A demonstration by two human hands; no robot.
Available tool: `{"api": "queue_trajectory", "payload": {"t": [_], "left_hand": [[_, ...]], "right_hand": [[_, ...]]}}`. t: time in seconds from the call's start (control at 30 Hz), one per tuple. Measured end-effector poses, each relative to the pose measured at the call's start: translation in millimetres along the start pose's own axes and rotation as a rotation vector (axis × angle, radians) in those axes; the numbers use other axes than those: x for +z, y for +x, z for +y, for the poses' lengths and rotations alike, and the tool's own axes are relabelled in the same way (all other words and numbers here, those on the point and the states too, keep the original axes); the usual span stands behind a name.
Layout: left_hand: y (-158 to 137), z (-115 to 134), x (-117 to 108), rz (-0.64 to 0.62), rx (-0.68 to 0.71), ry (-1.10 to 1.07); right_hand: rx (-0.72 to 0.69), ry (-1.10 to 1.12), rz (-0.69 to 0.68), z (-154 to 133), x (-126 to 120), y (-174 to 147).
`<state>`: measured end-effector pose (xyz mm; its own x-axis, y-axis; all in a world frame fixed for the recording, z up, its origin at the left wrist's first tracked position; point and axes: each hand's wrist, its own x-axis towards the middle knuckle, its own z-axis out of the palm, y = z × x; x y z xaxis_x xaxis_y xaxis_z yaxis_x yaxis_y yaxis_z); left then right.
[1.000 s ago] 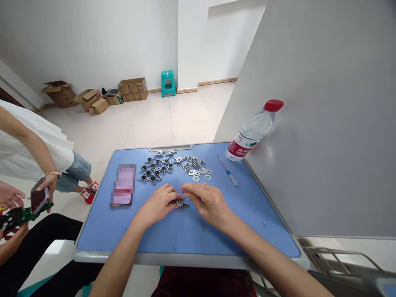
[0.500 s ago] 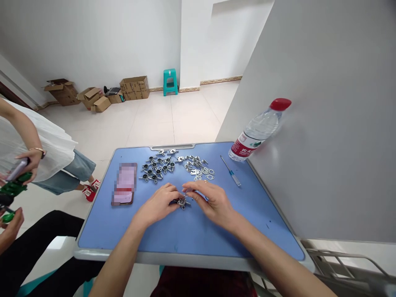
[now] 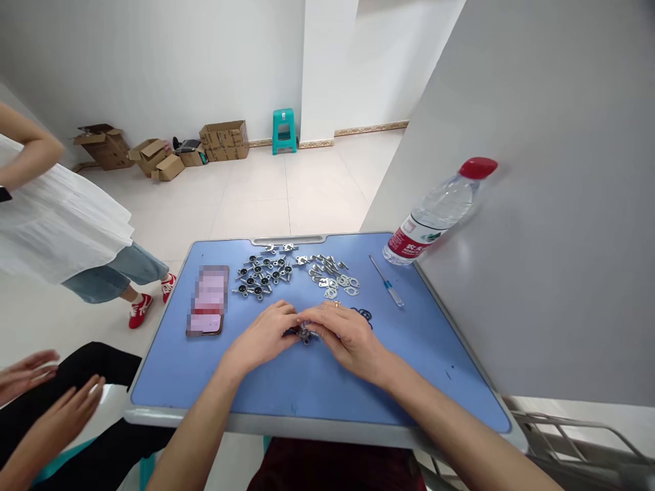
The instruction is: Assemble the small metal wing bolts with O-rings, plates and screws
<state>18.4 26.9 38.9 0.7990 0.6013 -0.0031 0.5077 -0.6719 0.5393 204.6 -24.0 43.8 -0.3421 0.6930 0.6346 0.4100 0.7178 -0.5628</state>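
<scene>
Just in front of me on the table, my left hand (image 3: 269,335) is closed on a small metal fitting (image 3: 305,335) with a flange and short pipe ends. My right hand (image 3: 352,335) bends over it from the other side, fingertips pinched at its top; whatever they hold is hidden. Black rubber rings (image 3: 365,314) lie beside my right knuckles. Farther back are several metal fittings with black round centres (image 3: 258,280), a pile of small metal pieces (image 3: 330,264) and flat metal flange plates (image 3: 351,282).
A phone (image 3: 209,300) lies at left, a screwdriver (image 3: 387,283) at right. A water bottle (image 3: 434,215) stands by the grey partition (image 3: 552,204). A seated person's hands (image 3: 66,416) are at left, near a standing person in white (image 3: 66,211). Boxes (image 3: 224,141) and a stool (image 3: 284,129) stand behind.
My right hand has moved left, its fingertips now on the fitting; the black rings show more. The seated person's hands no longer hold the green object, and the standing person's arm has shifted.
</scene>
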Motion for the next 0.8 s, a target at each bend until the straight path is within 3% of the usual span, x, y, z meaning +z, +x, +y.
{"api": "queue_trajectory", "payload": {"t": [0.8], "left_hand": [[-0.3,1.1,-0.3,-0.005,-0.006,0.001]], "right_hand": [[-0.04,-0.019,0.001,-2.0,-2.7,1.9]]}}
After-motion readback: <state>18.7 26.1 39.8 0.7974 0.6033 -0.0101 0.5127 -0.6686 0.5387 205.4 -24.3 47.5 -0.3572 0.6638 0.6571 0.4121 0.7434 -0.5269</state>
